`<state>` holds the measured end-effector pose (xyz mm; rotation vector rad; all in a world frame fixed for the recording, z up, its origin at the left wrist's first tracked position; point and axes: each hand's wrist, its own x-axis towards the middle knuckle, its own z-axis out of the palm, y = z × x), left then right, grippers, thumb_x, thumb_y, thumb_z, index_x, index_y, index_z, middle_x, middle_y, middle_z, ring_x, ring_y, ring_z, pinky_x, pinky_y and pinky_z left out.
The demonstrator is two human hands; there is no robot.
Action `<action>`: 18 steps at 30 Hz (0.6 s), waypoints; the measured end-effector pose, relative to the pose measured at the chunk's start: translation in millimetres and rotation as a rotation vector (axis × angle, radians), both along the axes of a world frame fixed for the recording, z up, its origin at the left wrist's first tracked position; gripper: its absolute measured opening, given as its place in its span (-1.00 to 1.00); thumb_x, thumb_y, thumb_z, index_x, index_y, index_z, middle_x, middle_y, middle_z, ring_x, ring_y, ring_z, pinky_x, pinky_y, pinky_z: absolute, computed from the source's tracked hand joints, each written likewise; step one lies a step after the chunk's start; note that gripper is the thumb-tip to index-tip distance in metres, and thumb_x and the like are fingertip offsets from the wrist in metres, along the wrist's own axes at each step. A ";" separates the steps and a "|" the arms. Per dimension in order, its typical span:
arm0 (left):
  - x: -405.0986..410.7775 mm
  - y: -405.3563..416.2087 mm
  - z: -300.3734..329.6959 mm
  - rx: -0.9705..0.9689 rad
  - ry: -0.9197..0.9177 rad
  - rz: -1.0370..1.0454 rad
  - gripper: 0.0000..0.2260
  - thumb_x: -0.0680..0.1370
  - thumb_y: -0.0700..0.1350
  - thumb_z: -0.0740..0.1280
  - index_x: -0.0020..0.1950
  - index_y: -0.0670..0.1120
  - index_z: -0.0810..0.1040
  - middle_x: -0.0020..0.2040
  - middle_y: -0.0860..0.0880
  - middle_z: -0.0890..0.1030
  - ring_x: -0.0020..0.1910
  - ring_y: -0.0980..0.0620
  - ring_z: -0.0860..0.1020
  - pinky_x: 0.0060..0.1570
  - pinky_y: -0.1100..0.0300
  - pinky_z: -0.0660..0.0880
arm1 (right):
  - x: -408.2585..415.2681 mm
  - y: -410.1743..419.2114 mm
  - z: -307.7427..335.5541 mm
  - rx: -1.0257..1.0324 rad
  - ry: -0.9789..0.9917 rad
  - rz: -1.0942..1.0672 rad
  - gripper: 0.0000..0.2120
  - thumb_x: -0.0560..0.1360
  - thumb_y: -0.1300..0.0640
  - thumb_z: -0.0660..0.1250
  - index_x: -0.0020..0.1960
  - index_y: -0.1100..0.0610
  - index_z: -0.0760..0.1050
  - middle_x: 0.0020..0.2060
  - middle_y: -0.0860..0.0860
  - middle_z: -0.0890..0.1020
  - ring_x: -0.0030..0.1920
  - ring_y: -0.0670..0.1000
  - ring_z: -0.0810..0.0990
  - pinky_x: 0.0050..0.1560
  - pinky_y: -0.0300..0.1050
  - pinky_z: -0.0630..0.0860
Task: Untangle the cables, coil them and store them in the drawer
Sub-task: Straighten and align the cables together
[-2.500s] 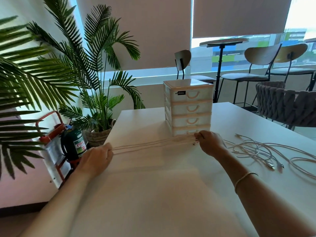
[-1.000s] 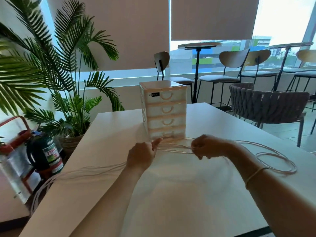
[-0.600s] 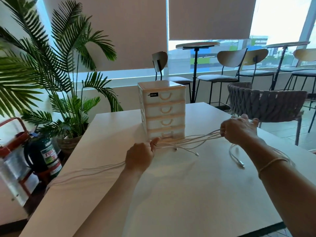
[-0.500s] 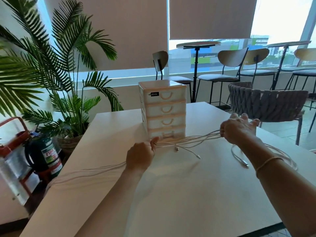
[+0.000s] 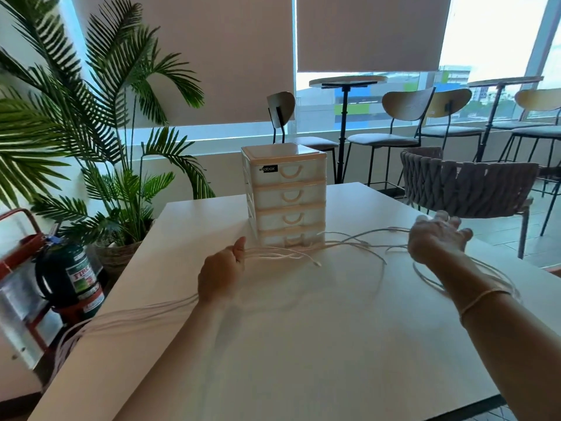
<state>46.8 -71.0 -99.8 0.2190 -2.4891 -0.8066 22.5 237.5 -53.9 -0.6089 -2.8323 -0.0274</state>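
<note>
Left hand (image 5: 221, 276) lies knuckles-up at the table's centre, fingers curled around a bundle of thin white cables (image 5: 343, 246); thumb extended toward 12 o'clock. From this grip the smooth round cords run two ways: toward 8 o'clock across the table (image 5: 303, 344) and over its left edge, hanging below; and toward 2 o'clock, fanning loosely along the surface in front of the drawer unit.

Right hand (image 5: 437, 240) is at 3 o'clock from the left, blurred, fingers spread and nearly straight. Cable strands pass at its fingertips; whether it grasps any cannot be determined. Further loops curve under the right wrist, which bears a thin pale bracelet (image 5: 482, 297).

Drawer unit (image 5: 285, 194): boxy, translucent white plastic with cream trim, four stacked drawers with arched handles, all closed, standing at 12 o'clock from the left hand. One loose connector end (image 5: 317, 264) rests on the matte white tabletop just before it.

Beyond, at 2 o'clock, a woven-rope chair (image 5: 464, 185); at 9 o'clock, a fire extinguisher (image 5: 71, 273) beneath feathery palm fronds (image 5: 91, 117).
</note>
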 end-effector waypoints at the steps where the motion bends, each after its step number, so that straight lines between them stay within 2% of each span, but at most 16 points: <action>1: 0.3 1.8 -0.1 -0.012 -0.001 -0.013 -0.53 0.62 0.10 0.02 0.13 -0.19 0.58 0.00 -0.33 0.61 0.07 -0.33 0.53 0.03 -0.06 0.45 | -0.3 -11.1 1.5 -0.014 0.065 0.063 -0.69 0.53 0.24 0.10 0.25 0.17 0.41 0.28 0.22 0.35 0.26 0.21 0.31 0.27 0.12 0.29; 3: 2.1 5.7 0.0 -0.034 -0.009 -0.040 -0.54 0.62 0.11 0.02 0.11 -0.17 0.59 -0.01 -0.31 0.62 0.06 -0.33 0.53 0.00 -0.05 0.45 | 3.5 -41.4 5.5 -0.044 0.175 0.286 -0.65 0.51 0.26 0.14 0.28 0.14 0.42 0.31 0.19 0.37 0.28 0.18 0.32 0.26 0.03 0.29; 5: 4.4 11.6 1.7 -0.053 0.000 -0.064 -0.54 0.61 0.11 0.03 0.09 -0.17 0.59 -0.02 -0.31 0.62 0.05 -0.32 0.54 -0.02 -0.04 0.45 | 14.0 -81.6 10.2 -0.170 0.225 0.591 -0.63 0.51 0.27 0.16 0.29 0.11 0.44 0.32 0.10 0.42 0.29 0.11 0.34 0.25 -0.09 0.27; 7: 7.2 18.0 3.6 -0.079 0.023 -0.073 -0.56 0.61 0.10 0.05 0.09 -0.17 0.59 -0.03 -0.31 0.62 0.05 -0.32 0.54 -0.03 -0.02 0.45 | 24.0 -121.9 9.4 -0.265 0.095 0.858 -0.69 0.59 0.21 0.09 0.28 0.16 0.45 0.29 0.09 0.47 0.28 0.09 0.39 0.23 -0.12 0.28; 8: 8.1 20.0 4.0 -0.088 0.038 -0.074 -0.57 0.61 0.09 0.06 0.09 -0.17 0.60 -0.03 -0.32 0.62 0.05 -0.31 0.54 -0.04 -0.02 0.45 | 26.3 -137.6 4.4 -0.348 -0.001 0.928 -0.69 0.62 0.16 0.05 0.25 0.20 0.46 0.22 0.12 0.52 0.21 0.10 0.46 0.17 -0.10 0.34; 10: 9.1 19.8 3.9 -0.091 0.060 -0.075 -0.58 0.62 0.08 0.07 0.10 -0.17 0.60 -0.03 -0.32 0.62 0.04 -0.31 0.54 -0.05 -0.02 0.45 | 26.1 -153.3 -6.8 -0.543 -0.135 0.972 -0.68 0.64 0.08 0.03 0.10 0.24 0.49 -0.11 0.13 0.62 -0.14 0.05 0.59 -0.12 -0.17 0.48; 12: 7.1 16.4 2.8 -0.084 0.073 -0.072 -0.60 0.62 0.06 0.08 0.11 -0.17 0.60 -0.02 -0.32 0.62 0.03 -0.33 0.54 -0.07 -0.04 0.44 | 23.3 -152.8 -15.8 -0.817 -0.192 0.922 -0.69 0.62 0.06 0.07 -0.11 0.18 0.51 -0.42 0.02 0.48 -0.49 -0.10 0.43 -0.46 -0.30 0.37; 13: 5.0 14.4 2.2 -0.081 0.078 -0.064 -0.60 0.62 0.06 0.08 0.11 -0.18 0.60 -0.02 -0.32 0.62 0.03 -0.34 0.54 -0.08 -0.04 0.44 | 22.0 -150.0 -19.8 -0.896 -0.210 0.905 -0.69 0.62 0.07 0.10 -0.19 0.13 0.50 -0.47 -0.02 0.41 -0.54 -0.14 0.34 -0.50 -0.30 0.29; 15: 1.3 12.1 0.6 -0.074 0.093 -0.054 -0.58 0.62 0.06 0.08 0.08 -0.19 0.61 -0.03 -0.31 0.63 0.03 -0.34 0.54 -0.08 -0.05 0.45 | 18.4 -144.8 -25.2 -0.911 -0.218 0.915 -0.68 0.60 0.09 0.14 -0.29 0.05 0.49 -0.50 -0.07 0.35 -0.54 -0.16 0.28 -0.48 -0.29 0.23; 17: 0.2 14.3 1.2 -0.078 0.136 -0.078 -0.58 0.61 0.07 0.09 0.04 -0.19 0.61 -0.06 -0.31 0.63 0.00 -0.33 0.55 -0.10 -0.05 0.45 | 14.0 -141.9 -25.0 -0.839 -0.151 0.912 -0.68 0.59 0.09 0.16 -0.30 0.04 0.51 -0.48 -0.09 0.39 -0.47 -0.15 0.34 -0.40 -0.26 0.29; 18: 0.7 16.6 1.4 -0.085 0.163 -0.123 -0.59 0.61 0.07 0.11 0.03 -0.20 0.62 -0.10 -0.31 0.64 -0.04 -0.32 0.56 -0.11 -0.04 0.46 | 9.7 -141.5 -24.6 -0.794 -0.080 0.892 -0.70 0.59 0.09 0.16 -0.24 0.08 0.55 -0.43 -0.10 0.44 -0.38 -0.12 0.40 -0.30 -0.21 0.34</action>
